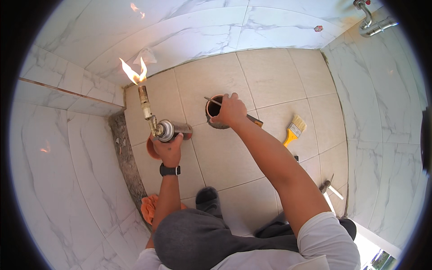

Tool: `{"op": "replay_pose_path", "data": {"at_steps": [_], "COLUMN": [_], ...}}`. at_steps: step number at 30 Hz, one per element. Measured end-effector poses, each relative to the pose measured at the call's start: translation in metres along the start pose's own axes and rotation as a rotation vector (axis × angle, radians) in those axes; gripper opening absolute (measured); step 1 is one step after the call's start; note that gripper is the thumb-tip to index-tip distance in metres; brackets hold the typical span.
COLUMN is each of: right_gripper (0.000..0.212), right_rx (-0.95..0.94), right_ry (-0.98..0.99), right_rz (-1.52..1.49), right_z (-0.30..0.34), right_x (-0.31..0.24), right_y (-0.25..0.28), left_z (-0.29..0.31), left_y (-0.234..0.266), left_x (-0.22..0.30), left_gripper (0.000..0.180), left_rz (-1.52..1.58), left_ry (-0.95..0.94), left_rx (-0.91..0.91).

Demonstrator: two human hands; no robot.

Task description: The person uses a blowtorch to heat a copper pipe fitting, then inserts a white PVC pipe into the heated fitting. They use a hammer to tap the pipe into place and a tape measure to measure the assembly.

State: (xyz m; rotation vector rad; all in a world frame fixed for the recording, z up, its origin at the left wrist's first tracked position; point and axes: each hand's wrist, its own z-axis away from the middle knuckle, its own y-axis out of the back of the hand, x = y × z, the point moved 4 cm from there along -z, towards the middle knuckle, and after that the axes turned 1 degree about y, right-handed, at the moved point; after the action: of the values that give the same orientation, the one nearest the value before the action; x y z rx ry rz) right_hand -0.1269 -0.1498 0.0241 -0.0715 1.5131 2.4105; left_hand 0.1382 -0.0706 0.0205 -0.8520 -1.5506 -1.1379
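Note:
My left hand (168,150) is wrapped round the canister of a gas torch (167,130). A bright flame (136,74) rises from its nozzle, directed away from me. My right hand (231,110) is closed at the right side of a round pipe opening (215,108), which has an orange rim, a dark inside and rough grey material round its base. A thin metal-shafted tool (211,101) runs under that hand and across the opening; its black and yellow handle sticks out beyond the palm. Beside my left hand, an orange round piece (152,149) is partly hidden.
On the tiled floor to the right lie a yellow-handled paintbrush (294,129) and a hammer (332,189). An orange cloth (149,208) is at my left. Bare rough edging (126,148) borders the marble-look wall. A metal pipe fitting (373,27) juts from the far right wall.

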Motion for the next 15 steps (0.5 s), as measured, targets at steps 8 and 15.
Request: {"op": "replay_pose_path", "data": {"at_steps": [8, 15], "right_gripper": [0.073, 0.038], "right_rx": [0.038, 0.567], "right_ry": [0.029, 0.386], "right_rz": [-0.532, -0.611], "right_z": [0.079, 0.175], "right_x": [0.067, -0.026], "right_y": [0.087, 0.072], "left_z": [0.009, 0.034], "left_y": [-0.028, -0.092], "left_x": [0.037, 0.052], "left_gripper": [0.077, 0.061], "left_rz": [0.057, 0.108], "left_ry": [-0.160, -0.224], "left_rx": [-0.172, -0.224]}}
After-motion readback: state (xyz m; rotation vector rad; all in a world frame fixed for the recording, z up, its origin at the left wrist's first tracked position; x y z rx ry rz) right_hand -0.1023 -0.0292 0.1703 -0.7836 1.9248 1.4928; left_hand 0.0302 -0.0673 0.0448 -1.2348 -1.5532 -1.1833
